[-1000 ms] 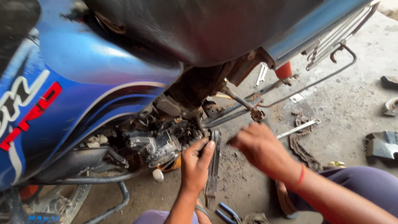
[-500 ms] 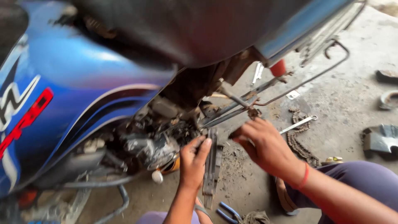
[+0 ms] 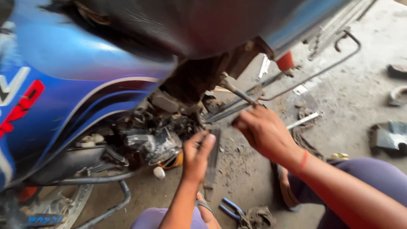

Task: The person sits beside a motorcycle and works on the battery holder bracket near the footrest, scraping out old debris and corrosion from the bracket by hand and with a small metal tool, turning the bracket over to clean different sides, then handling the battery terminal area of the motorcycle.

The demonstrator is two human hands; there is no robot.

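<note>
While the left hand presses its extended fingers against a flat, dark metal bar beside the engine, its grasp cannot be confirmed: the fingers lie along the bar and may only steady it. At 2 o'clock from it, the right hand is curled with fingertips pinched at the end of a thin steel rod that projects from under the seat; whether a small part sits between the fingertips cannot be told. Compared with one second ago, the right hand has risen from above the floor to the rod end, and the left hand has kept its position on the bar, so the work appears to have shifted to the rod area below the frame. At 9 o'clock from the hands stands the blue motorcycle, its black seat overhead at 12 o'clock. On the dusty concrete floor lie a silver wrench at 3 o'clock of the right hand, blue-handled pliers at 6 o'clock, and a dark metal part at far 3 o'clock. Surroundings indicate a workshop floor.
</note>
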